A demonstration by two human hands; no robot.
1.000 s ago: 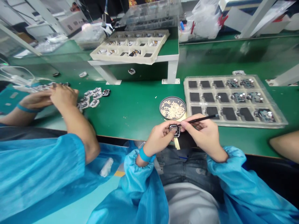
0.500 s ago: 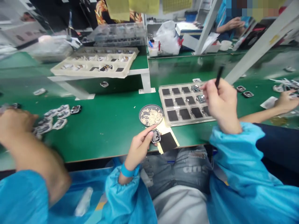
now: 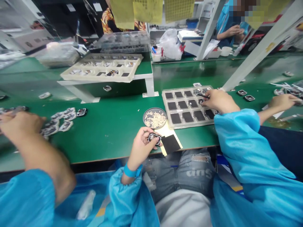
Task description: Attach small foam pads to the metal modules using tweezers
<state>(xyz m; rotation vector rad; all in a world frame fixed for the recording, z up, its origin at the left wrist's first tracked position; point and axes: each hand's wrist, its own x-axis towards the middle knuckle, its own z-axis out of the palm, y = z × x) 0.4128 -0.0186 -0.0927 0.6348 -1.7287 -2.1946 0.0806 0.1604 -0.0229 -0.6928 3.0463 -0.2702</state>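
My left hand (image 3: 143, 143) pinches a small square black frame part (image 3: 154, 137) just above the table's front edge. Beside it lies a black pad on a yellow sheet (image 3: 169, 143). My right hand (image 3: 219, 100) reaches over the clear compartment tray (image 3: 187, 107) and grips a thin black tool (image 3: 203, 95), whose tip rests at the tray's far right cells with small circuit parts. A round dish of pale small bits (image 3: 155, 118) stands between the tray and my left hand.
A co-worker's arm (image 3: 35, 142) at the left hovers by several loose parts (image 3: 60, 121). Another person's hand (image 3: 282, 102) works at the right. A white riser shelf carries a beige tray (image 3: 101, 71). A slanted white post (image 3: 255, 47) rises at the right.
My right hand has come down from the air onto the far right of the tray with the tool. My left hand has tilted the frame part flatter. The view shifted slightly.
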